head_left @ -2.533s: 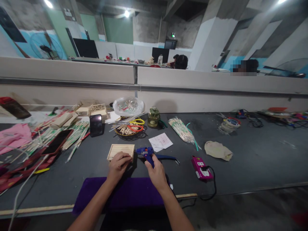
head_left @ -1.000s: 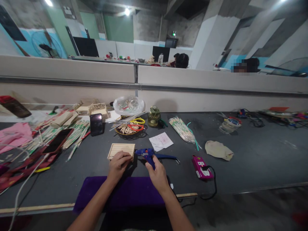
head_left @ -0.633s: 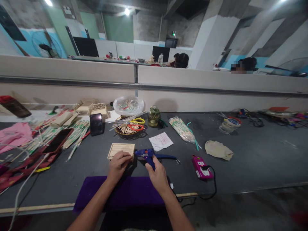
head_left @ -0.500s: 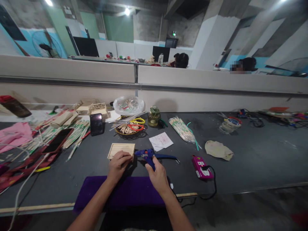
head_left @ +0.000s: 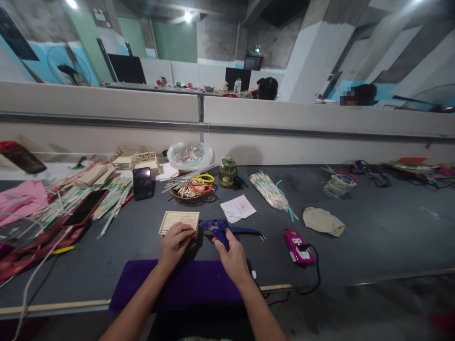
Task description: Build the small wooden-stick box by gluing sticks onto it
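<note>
A small slatted panel of thin wooden sticks [head_left: 179,219] sits on the dark table in front of me. My left hand [head_left: 177,242] is closed on its near right corner, the fingertips bent over the edge. In my right hand [head_left: 231,255] is a blue glue gun [head_left: 216,227], gripped by its handle. The nozzle points left and meets or nearly meets the panel's right edge; whether it touches I cannot tell. Behind the gun lies a blue-handled tool with metal prongs [head_left: 249,231]. A purple cloth pad [head_left: 177,289] lies under my forearms.
Beyond the panel stands a basket of short sticks [head_left: 186,190] with scissors [head_left: 203,183] on top. Nearby are paper slips [head_left: 238,208], a glass jar [head_left: 227,173] and bagged sticks [head_left: 269,192]. A pink power strip [head_left: 298,247] lies right; phones and stick bundles [head_left: 113,196] crowd the left.
My right hand's index finger has shifted slightly on the glue gun's handle, and an orange trigger part shows there. The panel and my left hand stay in place.
</note>
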